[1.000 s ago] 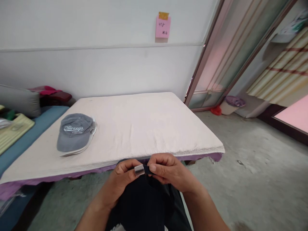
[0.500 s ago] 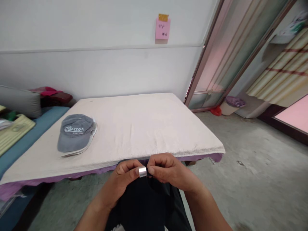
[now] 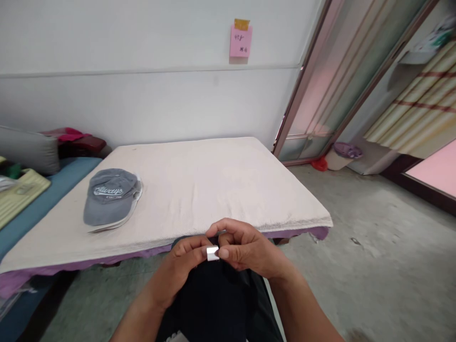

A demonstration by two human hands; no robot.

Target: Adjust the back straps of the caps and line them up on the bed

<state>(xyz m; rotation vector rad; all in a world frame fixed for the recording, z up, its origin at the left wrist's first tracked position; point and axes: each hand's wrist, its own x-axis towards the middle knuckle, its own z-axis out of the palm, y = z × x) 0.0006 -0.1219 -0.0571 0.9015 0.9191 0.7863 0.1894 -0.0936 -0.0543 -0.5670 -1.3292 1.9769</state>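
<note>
a grey cap (image 3: 111,197) lies on the pale bed cover (image 3: 213,185); the left hand (image 3: 180,261) pinches a small shiny silver piece (image 3: 213,253) between thumb and fingers, above dark cloth (image 3: 213,304); the right hand (image 3: 251,249) meets its right end, thumb touching, though whether clamped i cannot tell; farther right stands a bin (image 3: 338,160).
</note>
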